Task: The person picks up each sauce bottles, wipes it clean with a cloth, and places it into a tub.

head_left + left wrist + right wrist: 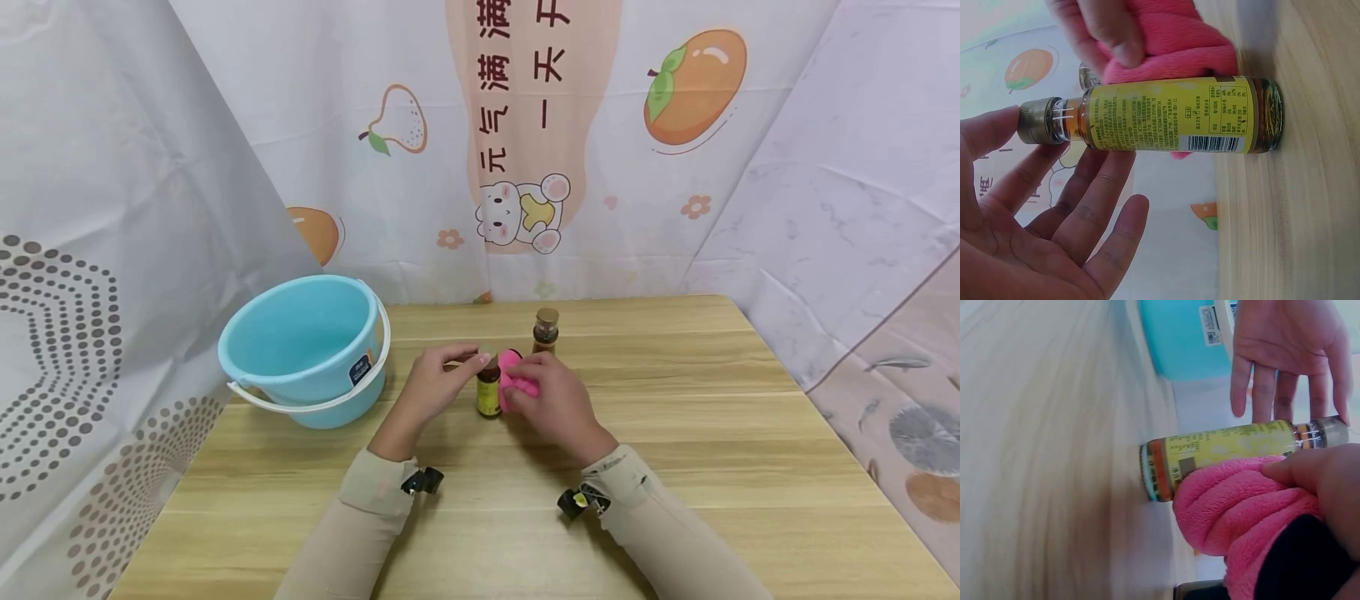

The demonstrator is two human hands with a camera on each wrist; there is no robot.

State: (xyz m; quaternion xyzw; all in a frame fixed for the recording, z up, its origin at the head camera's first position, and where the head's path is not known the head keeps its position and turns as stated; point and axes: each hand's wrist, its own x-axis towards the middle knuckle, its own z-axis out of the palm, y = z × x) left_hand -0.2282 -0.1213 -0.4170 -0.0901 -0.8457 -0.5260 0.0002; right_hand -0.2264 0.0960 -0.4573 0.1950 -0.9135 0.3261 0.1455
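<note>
A small glass bottle (489, 398) with a yellow printed label and a metal cap (1041, 120) stands upright on the table. My left hand (433, 387) steadies it from the left: the thumb touches the cap, and fingertips meet the neck and upper label from the other side. My right hand (557, 402) holds a bunched pink plush cloth (1241, 500), which lies against the bottle's right side. Part of what it holds is black (1304, 562). Behind the right hand stands a second bottle (546, 331) with a gold-brown cap, its lower part hidden.
A light blue bucket (300, 379) with a white handle stands at the table's left. The wood-grain table (675, 433) reaches back to a printed curtain (420, 200). More curtains hang on both sides.
</note>
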